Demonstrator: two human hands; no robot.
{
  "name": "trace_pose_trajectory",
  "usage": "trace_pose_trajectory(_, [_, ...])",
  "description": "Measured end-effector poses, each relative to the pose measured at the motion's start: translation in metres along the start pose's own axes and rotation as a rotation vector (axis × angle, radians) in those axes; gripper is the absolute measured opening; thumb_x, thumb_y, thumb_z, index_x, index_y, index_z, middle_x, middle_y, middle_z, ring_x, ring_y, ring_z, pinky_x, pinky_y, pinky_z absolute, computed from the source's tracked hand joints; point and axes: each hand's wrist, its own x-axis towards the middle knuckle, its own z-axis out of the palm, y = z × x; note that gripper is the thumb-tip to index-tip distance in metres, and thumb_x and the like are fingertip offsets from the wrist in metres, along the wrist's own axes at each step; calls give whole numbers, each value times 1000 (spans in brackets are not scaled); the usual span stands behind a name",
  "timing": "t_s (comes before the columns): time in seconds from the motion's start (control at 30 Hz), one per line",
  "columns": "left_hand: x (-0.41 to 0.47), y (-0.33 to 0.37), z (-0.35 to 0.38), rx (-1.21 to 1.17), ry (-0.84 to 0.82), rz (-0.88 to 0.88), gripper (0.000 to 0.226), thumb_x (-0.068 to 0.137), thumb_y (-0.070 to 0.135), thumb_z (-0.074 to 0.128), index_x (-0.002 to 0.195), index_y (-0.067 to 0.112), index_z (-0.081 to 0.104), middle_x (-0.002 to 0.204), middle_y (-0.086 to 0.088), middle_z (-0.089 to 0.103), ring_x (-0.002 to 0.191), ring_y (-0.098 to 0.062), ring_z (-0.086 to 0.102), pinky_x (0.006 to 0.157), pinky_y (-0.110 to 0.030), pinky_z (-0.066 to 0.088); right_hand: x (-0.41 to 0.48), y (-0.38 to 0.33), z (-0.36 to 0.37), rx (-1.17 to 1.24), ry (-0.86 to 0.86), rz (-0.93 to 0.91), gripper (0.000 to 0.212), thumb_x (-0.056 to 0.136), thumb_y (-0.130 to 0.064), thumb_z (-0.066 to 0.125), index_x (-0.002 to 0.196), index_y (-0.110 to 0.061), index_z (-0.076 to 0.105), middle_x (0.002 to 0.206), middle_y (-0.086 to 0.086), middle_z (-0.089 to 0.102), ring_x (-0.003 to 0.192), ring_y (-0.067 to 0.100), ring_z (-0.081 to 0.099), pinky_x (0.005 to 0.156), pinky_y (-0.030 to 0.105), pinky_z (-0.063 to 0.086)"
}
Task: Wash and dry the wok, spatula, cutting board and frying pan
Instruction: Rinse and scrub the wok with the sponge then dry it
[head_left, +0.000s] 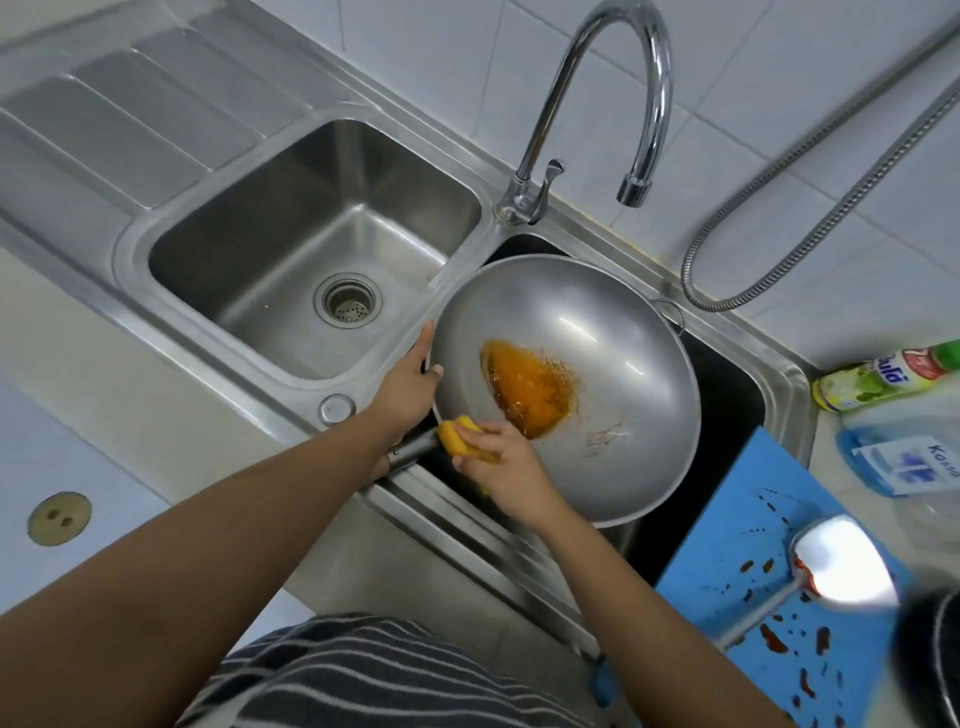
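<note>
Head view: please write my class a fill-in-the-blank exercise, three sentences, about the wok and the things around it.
1. The right hand grips a ____ sponge.
2. The left hand holds the wok by its ____.
3. The spatula lies on the ____ cutting board.
Missing words: yellow, rim, blue.

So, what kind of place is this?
Probably a home kitchen: a stainless double sink with a curved tap, a sauce-stained wok in it, and a stained blue cutting board beside it.
</note>
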Motion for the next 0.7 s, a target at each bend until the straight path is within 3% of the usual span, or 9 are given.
trace_pose_trajectory(0.07, [1,1,1,29,10,16,60,105,16,41,155,32,12,161,4,20,146,-18,21,114,-25,15,4,-4,13,-41,87,-47,39,87,-22,73,126,-25,66,120,-13,47,121,14,48,107,26,38])
trace_pose_trajectory(0.1, [2,-1,1,29,13,20,61,105,15,41,156,30,12,161,4,20,147,-18,20,115,-26,15,1,-4,15,-66,109,-56,38,87,-23,73,125,-28,66,121,-12,48,118,12,49,106,26,38])
trace_pose_trajectory(0.2, [2,-3,1,4,-10,28,62,104,13,41,155,32,12,160,5,25,143,-21,29,117,-33,22,-23,8,2,-52,49,-34,35,89,-16,70,122,-29,67,111,-17,48,104,3,51,93,11,37])
trace_pose_trajectory(0.27, [2,-3,-1,-23,-18,16,63,103,15,43,154,38,13,158,6,29,140,-24,36,115,-49,32,-42,20,-17,-63,3,37,34,89,-12,69,120,-25,68,106,-20,47,101,-1,52,90,6,33])
trace_pose_trajectory(0.37, [2,-2,-3,-28,-56,11,63,103,16,43,154,40,16,158,9,29,140,-24,36,112,-54,35,-49,20,-23,-58,24,72,32,88,-12,71,117,-25,69,105,-16,50,96,-5,53,87,-1,30])
trace_pose_trajectory(0.43, [2,0,-2,-22,-69,19,63,102,15,43,155,37,16,159,9,28,142,-22,33,115,-51,32,-35,9,-6,-15,34,51,37,89,-17,70,125,-25,66,109,-8,48,101,3,54,92,8,35])
trace_pose_trajectory(0.57, [3,0,0,0,-54,30,61,102,11,43,156,28,19,159,8,26,144,-15,26,118,-30,19,-7,-11,18,7,92,41,37,95,-32,61,132,-25,62,113,-1,52,113,18,54,104,33,41])
trace_pose_trajectory(0.63, [5,-4,0,-36,-72,23,62,101,14,44,154,36,20,157,8,32,142,-18,33,118,-42,27,-12,-4,6,-58,47,61,30,97,-38,56,115,-20,71,109,2,59,105,17,56,97,35,42])
trace_pose_trajectory(0.7, [9,-9,-1,-75,-80,-7,63,101,17,44,151,45,20,154,9,38,138,-23,40,112,-52,36,-24,11,-21,-147,-49,127,27,97,-38,55,99,-17,72,93,-6,62,90,15,57,86,35,44])
